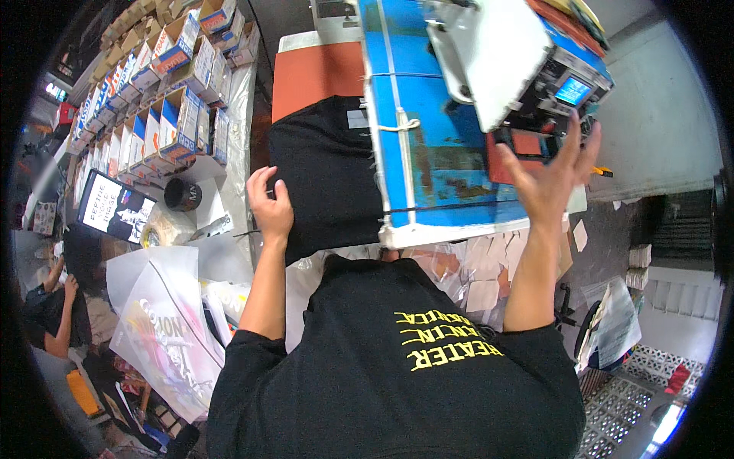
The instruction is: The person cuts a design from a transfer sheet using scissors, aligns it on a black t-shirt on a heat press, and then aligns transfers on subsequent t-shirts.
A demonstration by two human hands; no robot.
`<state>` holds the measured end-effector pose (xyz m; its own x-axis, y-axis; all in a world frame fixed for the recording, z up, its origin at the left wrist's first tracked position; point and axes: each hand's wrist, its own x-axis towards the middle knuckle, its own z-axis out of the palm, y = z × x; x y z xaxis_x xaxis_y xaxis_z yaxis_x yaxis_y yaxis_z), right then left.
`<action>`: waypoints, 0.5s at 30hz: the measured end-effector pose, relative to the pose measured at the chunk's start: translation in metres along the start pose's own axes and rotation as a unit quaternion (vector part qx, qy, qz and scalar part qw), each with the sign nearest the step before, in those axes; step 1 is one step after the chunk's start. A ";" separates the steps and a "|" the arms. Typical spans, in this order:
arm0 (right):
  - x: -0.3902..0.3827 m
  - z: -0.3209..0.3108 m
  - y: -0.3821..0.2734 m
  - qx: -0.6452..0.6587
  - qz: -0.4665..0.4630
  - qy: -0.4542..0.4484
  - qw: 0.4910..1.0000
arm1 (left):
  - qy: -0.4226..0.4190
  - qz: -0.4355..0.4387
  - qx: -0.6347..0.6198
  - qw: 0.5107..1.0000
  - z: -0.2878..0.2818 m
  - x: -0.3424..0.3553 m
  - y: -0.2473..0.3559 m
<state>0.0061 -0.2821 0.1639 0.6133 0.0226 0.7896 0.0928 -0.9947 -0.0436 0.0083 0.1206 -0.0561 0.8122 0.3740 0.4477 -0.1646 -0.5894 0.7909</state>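
Observation:
A black T-shirt [329, 168] lies over an orange-red flat pad [317, 73], with a pale label patch showing near its neck. At the shirt's left edge is my left hand [271, 208], its fingers loosely bent and apart, with nothing seen in them. To the right, my right hand [552, 177] is spread wide in front of a machine's control box [582, 83] with a lit blue screen [573, 90]. Its fingertips are close to the black parts under the screen; whether they touch cannot be made out.
A worn blue board [451, 172] tied with white cord stands between my hands. Beside the box is a white panel [508, 57]. Small cartons [180, 122], a black mug [182, 193] and plastic bags [157, 321] fill the left. A co-worker [57, 306] is at far left.

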 end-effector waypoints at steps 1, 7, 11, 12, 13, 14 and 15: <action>0.003 0.006 -0.007 0.046 0.002 -0.021 0.999 | 0.005 -0.001 -0.002 1.000 -0.005 -0.001 -0.010; 0.008 0.026 -0.070 0.182 -0.026 0.004 0.983 | 0.032 -0.084 -0.094 0.991 -0.043 -0.001 -0.013; 0.008 0.035 -0.104 0.181 -0.053 0.004 0.982 | 0.052 -0.096 -0.094 0.990 -0.081 -0.019 -0.008; 0.007 0.035 -0.108 0.173 -0.050 0.007 0.984 | 0.050 -0.107 -0.098 0.988 -0.082 -0.027 -0.007; 0.007 0.033 -0.116 0.168 -0.054 0.003 0.984 | 0.057 -0.117 -0.095 0.987 -0.093 -0.037 -0.009; 0.007 0.031 -0.123 0.161 -0.056 0.000 0.985 | 0.062 -0.127 -0.091 0.986 -0.102 -0.045 -0.010; 0.006 0.031 -0.127 0.167 -0.050 0.002 0.985 | 0.070 -0.132 -0.110 0.983 -0.104 -0.055 -0.011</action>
<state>0.0226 -0.1525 0.1550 0.5846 0.1180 0.8027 0.4054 -0.8995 -0.1630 -0.0928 0.1812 -0.0453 0.7606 0.5969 0.2552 -0.0875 -0.2953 0.9514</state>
